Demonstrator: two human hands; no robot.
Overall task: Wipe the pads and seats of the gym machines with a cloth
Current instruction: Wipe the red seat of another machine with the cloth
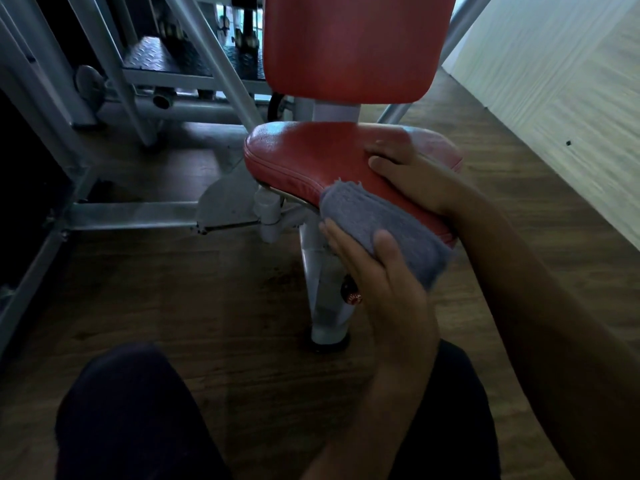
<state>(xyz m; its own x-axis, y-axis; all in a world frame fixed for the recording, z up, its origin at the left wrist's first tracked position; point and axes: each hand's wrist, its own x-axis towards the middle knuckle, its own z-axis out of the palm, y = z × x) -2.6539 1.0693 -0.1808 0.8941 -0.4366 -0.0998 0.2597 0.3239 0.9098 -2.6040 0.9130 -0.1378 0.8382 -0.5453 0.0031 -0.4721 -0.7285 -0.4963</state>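
Note:
A red padded seat (pixel 304 157) stands on a grey post, with a red back pad (pixel 353 46) upright behind it. My left hand (pixel 374 282) grips a folded grey cloth (pixel 377 223), thumb on top and fingers underneath, and holds it against the seat's near front edge. My right hand (pixel 412 174) rests on top of the seat at its right side, fingers lying fairly flat on the leather. Its arm comes in from the lower right.
The grey machine frame (pixel 131 216) and slanted tubes fill the left and back. The seat post (pixel 325 306) carries a red adjustment knob (pixel 350 293). The floor is wood-look planking (pixel 173 306). A pale wall (pixel 571 98) runs along the right. My dark-clothed knees (pixel 138 410) are at the bottom.

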